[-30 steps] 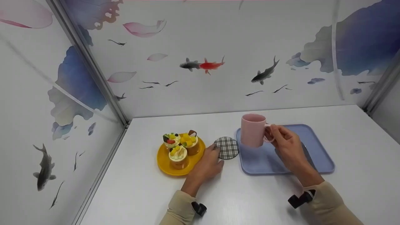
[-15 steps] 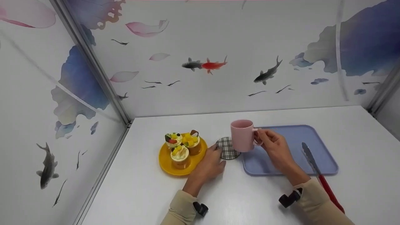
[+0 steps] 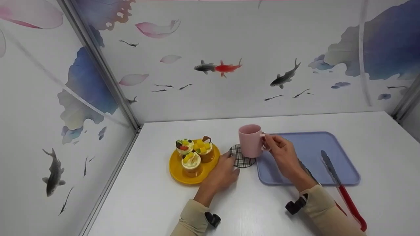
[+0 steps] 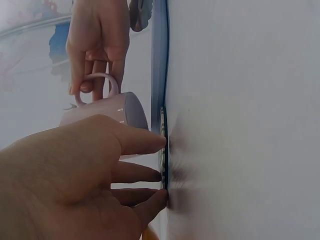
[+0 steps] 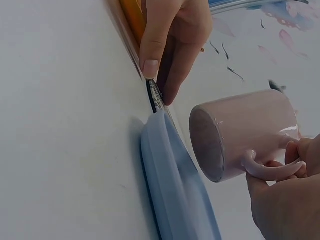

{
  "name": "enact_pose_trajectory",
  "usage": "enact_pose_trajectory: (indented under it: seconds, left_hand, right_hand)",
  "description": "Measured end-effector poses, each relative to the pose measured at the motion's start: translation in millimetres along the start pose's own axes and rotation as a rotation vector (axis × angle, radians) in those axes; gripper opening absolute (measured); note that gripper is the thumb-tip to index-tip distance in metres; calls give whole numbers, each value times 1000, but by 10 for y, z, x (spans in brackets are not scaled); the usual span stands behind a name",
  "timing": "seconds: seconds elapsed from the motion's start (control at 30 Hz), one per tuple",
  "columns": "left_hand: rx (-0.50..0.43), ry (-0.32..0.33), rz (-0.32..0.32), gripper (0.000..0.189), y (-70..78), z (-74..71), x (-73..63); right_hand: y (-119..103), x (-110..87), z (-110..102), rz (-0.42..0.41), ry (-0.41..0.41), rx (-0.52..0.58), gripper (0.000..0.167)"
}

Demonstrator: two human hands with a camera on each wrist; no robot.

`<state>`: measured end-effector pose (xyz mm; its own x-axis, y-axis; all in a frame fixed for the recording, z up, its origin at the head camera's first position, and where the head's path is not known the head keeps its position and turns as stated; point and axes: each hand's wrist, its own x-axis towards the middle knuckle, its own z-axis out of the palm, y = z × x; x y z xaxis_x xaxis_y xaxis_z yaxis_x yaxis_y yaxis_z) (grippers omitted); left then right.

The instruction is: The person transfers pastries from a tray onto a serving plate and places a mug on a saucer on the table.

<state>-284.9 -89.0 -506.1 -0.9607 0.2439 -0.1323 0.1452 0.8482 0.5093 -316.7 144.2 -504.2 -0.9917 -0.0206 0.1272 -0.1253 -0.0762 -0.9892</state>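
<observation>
My right hand (image 3: 284,157) grips a pink mug (image 3: 250,141) by its handle (image 5: 272,170). The mug hangs upright, overlapping the round black-and-white checked coaster (image 3: 242,162) in the head view; a gap shows between them in the right wrist view. My left hand (image 3: 221,173) lies beside the coaster, with loosely bent fingers (image 4: 142,172) touching its left edge and the thumb low at the near side. The coaster lies flat on the white table (image 3: 249,206), between a yellow plate (image 3: 175,173) and a blue-purple tray (image 3: 315,141).
Several fruit-topped cream dessert cups (image 3: 192,164) stand on the yellow plate, close to the left hand. Red-handled tongs (image 3: 348,200) lie across the tray's near edge, partly under the right forearm. Printed wall panels (image 3: 210,98) bound the table behind and at the left.
My right hand has carried the mug leftward, from over the tray to over the coaster. More of the red-handled tongs shows now. The left hand stays at the coaster.
</observation>
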Motion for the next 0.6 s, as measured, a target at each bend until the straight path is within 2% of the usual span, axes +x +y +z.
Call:
enact_pose_trajectory:
  seconds: [0.27,0.4,0.6]
  left_hand:
    - [-46,8,14,70,-10,23,1]
    - [-71,17,15,70,-12,25,11]
    - [-59,34,12,67,-19,-6,17]
  right_hand:
    - [97,55,105,-21,-1,-59,44]
    - [137,77,131,-33,-16,-77,45]
    - [183,127,181,-41,-53,-68,45]
